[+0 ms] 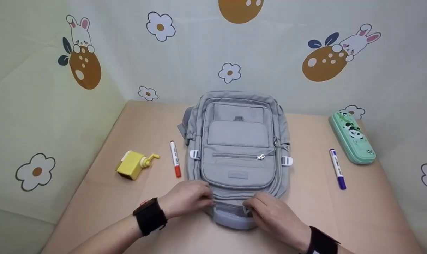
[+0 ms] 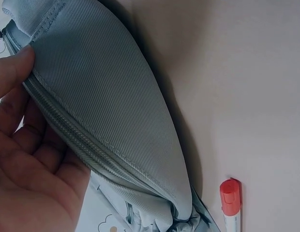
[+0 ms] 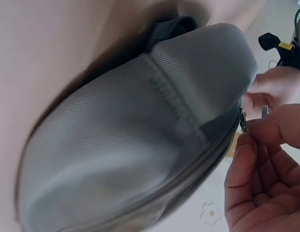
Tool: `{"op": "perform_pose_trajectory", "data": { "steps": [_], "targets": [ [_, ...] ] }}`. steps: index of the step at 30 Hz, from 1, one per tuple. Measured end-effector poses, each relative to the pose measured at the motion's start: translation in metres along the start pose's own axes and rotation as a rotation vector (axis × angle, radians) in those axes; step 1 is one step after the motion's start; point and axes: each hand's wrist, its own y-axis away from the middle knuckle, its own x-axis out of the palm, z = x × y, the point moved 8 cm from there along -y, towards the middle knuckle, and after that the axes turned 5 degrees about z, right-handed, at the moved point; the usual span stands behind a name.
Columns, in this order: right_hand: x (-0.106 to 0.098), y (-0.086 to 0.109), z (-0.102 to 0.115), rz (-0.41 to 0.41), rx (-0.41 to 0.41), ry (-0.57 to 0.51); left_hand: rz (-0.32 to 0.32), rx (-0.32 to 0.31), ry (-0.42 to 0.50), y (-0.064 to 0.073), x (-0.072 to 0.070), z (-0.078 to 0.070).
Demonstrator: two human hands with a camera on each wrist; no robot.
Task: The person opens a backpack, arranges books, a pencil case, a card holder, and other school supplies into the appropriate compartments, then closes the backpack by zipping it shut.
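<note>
A grey backpack (image 1: pixel 239 135) lies front side up on the table, with its padded end toward me. My left hand (image 1: pixel 187 198) is at the left of that near end. In the left wrist view, its thumb and curled fingers pinch the fabric edge beside the zipper (image 2: pixel 67 126). Over at the right of the same end, my right hand (image 1: pixel 275 216) pinches a small metal zipper pull (image 3: pixel 243 122) between thumb and forefinger. The zipper under my right hand looks partly parted, but how far is hidden.
Left of the backpack lie a red-capped marker (image 1: pixel 175 158) and a yellow box-shaped item with a crank (image 1: pixel 132 165). To the right are a purple-capped marker (image 1: pixel 337 169) and a green panda pencil case (image 1: pixel 353 137). A patterned curtain (image 1: pixel 196 53) borders the table (image 1: pixel 312 141).
</note>
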Motion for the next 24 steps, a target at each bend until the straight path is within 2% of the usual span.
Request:
{"op": "perform_pose_trajectory", "data": {
  "steps": [7,13,16,19,24],
  "targets": [
    [-0.015,0.027,-0.024,0.017,0.140,-0.036,0.008,-0.011,0.004,0.001,0.001,0.001],
    [-0.017,0.039,-0.032,-0.029,0.203,-0.155,0.023,-0.017,-0.006,-0.003,0.001,0.000],
    [-0.014,0.042,-0.036,-0.025,0.267,-0.235,0.042,-0.023,-0.014,-0.004,0.002,-0.003],
    [-0.012,0.044,-0.036,-0.038,0.285,-0.336,0.055,-0.020,-0.037,-0.008,0.002,-0.011],
    [-0.010,0.045,-0.033,-0.065,0.225,-0.478,0.037,0.018,-0.119,-0.026,0.005,-0.037]
  ]
}}
